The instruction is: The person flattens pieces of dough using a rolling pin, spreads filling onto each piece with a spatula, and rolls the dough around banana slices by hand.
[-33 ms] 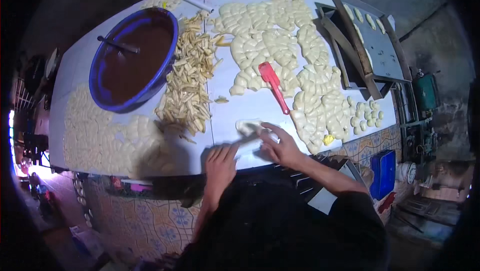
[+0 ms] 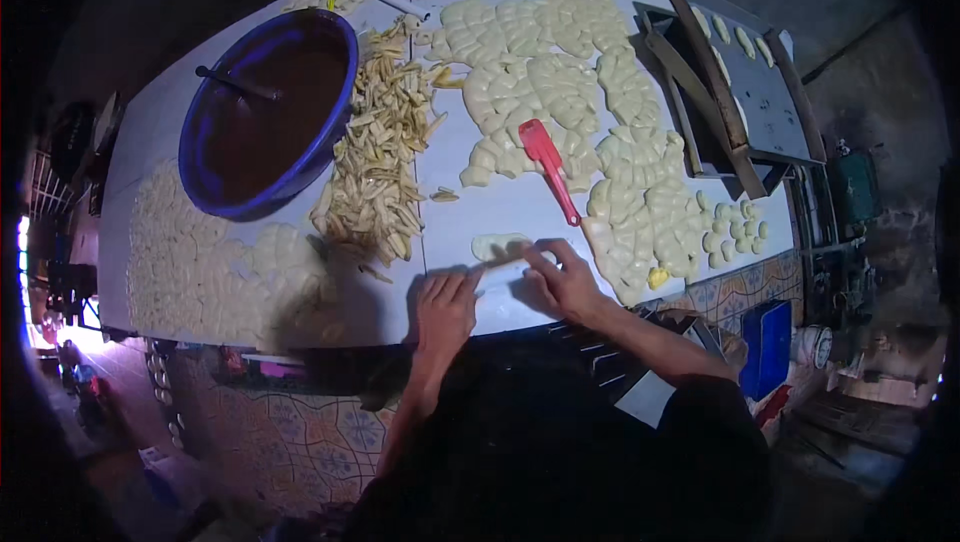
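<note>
My left fingers [image 2: 445, 289] lie over one end of a white rolling pin [image 2: 503, 275], right fingers [image 2: 545, 254] over the other; can't tell if either set pinches it. Flattened dough piece [image 2: 497, 245] sits just past the pin, on the tabletop [image 2: 453, 157].

Pretty sure this is a small bakery workroom: big white table [image 2: 150, 132] loaded with dough pieces [image 2: 535, 94], plus a heap of pale strips [image 2: 378, 162], a blue basin [image 2: 312, 162] of brown liquid and metal trays [image 2: 765, 117] stacked at the edge.
</note>
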Motion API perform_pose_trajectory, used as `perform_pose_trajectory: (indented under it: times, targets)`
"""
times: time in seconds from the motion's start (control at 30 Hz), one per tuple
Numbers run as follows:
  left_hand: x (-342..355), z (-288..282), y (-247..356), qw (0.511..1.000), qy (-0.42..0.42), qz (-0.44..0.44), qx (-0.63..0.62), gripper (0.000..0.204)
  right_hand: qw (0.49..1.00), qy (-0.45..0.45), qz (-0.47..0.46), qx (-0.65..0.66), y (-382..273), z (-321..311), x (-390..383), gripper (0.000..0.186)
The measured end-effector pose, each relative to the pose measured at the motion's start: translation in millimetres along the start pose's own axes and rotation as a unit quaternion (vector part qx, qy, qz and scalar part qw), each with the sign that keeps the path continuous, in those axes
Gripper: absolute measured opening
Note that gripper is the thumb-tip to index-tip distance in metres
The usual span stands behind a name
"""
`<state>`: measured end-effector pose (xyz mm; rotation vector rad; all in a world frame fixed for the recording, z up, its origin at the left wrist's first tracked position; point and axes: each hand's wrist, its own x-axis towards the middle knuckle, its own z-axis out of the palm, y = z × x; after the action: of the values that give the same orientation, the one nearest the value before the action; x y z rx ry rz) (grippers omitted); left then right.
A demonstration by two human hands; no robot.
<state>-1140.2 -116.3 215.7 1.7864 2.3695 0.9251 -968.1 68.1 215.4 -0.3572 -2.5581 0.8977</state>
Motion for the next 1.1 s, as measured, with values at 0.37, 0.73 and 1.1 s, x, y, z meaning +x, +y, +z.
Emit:
perform_pose_trajectory:
  times: [0.37,0.73,1.1]
  targets:
    - [-13,36,-7,0.998,-0.027,-0.044,0.036,0.041,0.999,-0.012,-0.024,-0.037,33,20,-28,0.044]
    - [123,73,-52,0.98,0.015,-0.136,0.142,0.063,0.968,0.088,0.084,-0.22,53,33,75,0.035]
    - [194,68,-59,0.973,0.117,-0.048,0.194,0.074,0.952,0.17,0.195,-0.165,82,11,107,0.05]
